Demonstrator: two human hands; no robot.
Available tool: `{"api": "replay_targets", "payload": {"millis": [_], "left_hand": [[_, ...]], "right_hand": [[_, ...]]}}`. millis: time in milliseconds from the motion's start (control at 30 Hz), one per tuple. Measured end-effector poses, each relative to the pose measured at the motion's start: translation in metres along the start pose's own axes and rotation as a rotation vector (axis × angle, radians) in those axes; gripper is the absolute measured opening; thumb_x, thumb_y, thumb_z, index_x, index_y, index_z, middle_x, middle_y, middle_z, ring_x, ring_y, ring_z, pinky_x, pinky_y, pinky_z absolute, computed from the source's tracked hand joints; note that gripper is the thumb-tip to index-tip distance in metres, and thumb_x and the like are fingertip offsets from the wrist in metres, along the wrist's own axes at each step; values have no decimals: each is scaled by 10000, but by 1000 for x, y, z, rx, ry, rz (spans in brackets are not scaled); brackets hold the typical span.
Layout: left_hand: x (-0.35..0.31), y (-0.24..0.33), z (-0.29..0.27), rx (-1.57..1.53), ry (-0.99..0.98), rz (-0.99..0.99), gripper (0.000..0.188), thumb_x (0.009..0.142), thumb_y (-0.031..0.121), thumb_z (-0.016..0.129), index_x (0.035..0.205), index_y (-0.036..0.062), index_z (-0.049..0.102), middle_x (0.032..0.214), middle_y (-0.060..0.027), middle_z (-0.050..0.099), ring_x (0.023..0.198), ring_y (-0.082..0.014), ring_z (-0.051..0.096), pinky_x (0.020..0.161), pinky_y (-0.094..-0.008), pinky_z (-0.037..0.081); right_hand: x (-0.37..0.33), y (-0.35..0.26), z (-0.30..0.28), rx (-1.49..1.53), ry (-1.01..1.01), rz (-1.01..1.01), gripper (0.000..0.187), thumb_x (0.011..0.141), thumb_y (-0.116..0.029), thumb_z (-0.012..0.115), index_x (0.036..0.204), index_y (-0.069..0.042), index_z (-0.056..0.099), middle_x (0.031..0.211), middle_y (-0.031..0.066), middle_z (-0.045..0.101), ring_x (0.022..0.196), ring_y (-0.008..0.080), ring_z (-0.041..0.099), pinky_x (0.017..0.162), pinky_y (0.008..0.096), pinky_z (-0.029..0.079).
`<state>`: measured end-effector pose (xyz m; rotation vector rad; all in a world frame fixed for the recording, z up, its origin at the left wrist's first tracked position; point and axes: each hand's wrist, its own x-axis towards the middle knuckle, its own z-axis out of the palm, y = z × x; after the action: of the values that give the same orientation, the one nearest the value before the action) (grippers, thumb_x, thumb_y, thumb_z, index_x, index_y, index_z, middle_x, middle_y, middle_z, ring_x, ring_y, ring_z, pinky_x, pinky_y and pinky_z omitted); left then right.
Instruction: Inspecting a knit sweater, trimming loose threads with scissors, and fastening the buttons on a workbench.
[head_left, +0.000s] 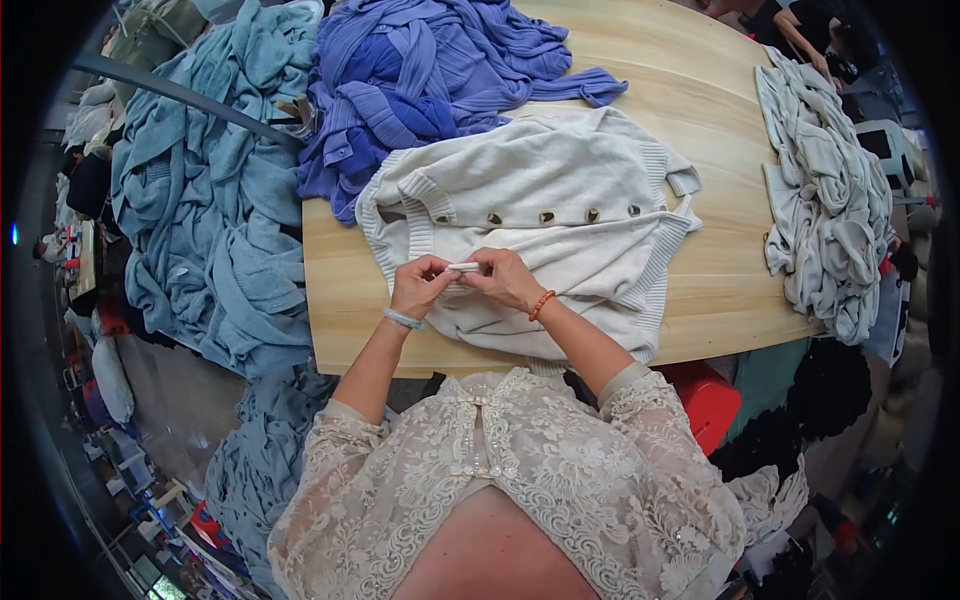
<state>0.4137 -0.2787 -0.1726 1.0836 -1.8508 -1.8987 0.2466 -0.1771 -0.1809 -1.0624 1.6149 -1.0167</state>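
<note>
A cream knit cardigan [560,165] lies spread on the wooden table, with ribbed edges and a row of dark buttons [547,216] across its middle. Over its near left part, my left hand [420,285] and my right hand [505,278] meet, both with fingers closed in a pinch. Between the fingertips shows a small white strip [463,267]; whether it is a fold of the cardigan or a loose piece I cannot tell. A pale bangle [404,319] circles my left wrist, an orange bead bracelet [541,305] my right.
Purple knitwear [420,70] is heaped at the table's [720,200] far left. Blue-grey knits [215,200] pile up left of it, under a metal bar [185,98]. A cream garment stack [825,200] sits at the right edge. Near my right elbow is a red object [700,405].
</note>
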Motion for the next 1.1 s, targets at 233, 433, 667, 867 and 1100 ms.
{"api": "replay_targets", "payload": {"millis": [233, 433, 667, 867, 1100], "left_hand": [[41, 4, -3, 323, 67, 278, 116, 796, 35, 652, 908, 7, 661, 905, -68, 622, 751, -126, 594, 598, -235, 465], [88, -20, -10, 837, 177, 476, 270, 736, 59, 643, 995, 92, 577, 967, -121, 543, 891, -329, 540, 758, -428, 452], [80, 7, 0, 441, -7, 143, 111, 751, 132, 703, 800, 37, 673, 703, -96, 648, 622, -199, 631, 600, -308, 502], [66, 4, 2, -191, -152, -237, 130, 813, 117, 705, 878, 5, 693, 745, -20, 665, 550, -44, 525, 485, -187, 398], [68, 4, 2, -136, -246, -296, 193, 833, 167, 688, 937, 5, 696, 745, -2, 656, 600, -53, 547, 540, -189, 418]], "right_hand": [[7, -10, -2, -220, 191, 101, 230, 756, -254, 647, 884, -62, 644, 643, 104, 584, 570, 210, 563, 558, 318, 451], [14, -7, 7, -319, 152, -86, 159, 744, -195, 624, 851, -79, 609, 745, 123, 595, 681, 309, 604, 620, 396, 477], [10, -7, 4, -424, 172, -143, 233, 752, -117, 627, 943, -59, 507, 914, 147, 532, 810, 366, 578, 686, 463, 475], [3, -27, -6, -359, 274, -156, 383, 747, -55, 622, 1103, -49, 481, 1033, 169, 557, 901, 349, 581, 753, 427, 480], [-1, -14, -12, -468, 189, -155, 357, 783, -114, 614, 1110, -60, 481, 974, 172, 529, 832, 373, 578, 695, 450, 484]]}}
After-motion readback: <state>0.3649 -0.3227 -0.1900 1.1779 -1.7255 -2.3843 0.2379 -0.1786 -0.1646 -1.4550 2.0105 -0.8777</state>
